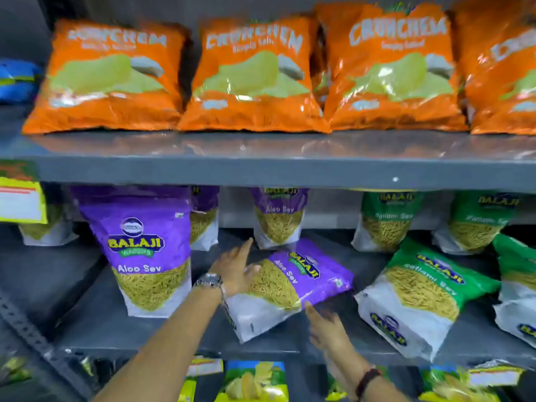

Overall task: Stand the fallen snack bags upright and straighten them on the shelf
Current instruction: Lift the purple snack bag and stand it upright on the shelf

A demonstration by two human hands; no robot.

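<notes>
A purple Aloo Sev bag (293,282) lies fallen on the middle shelf (162,338), its top pointing right. My left hand (236,271), with a watch on the wrist, rests open on the bag's upper left edge. My right hand (326,326) is open at the bag's lower edge, fingertips touching it. Another purple Aloo Sev bag (145,250) stands upright to the left. Two green Ratlami Sev bags (420,297) (519,288) lie tilted on the right.
Upright purple (278,219) and green (387,221) bags stand at the shelf's back. Orange Crunchem bags (252,76) fill the upper shelf. A yellow price tag (20,198) hangs at the left. More snack packs (255,384) sit on the shelf below.
</notes>
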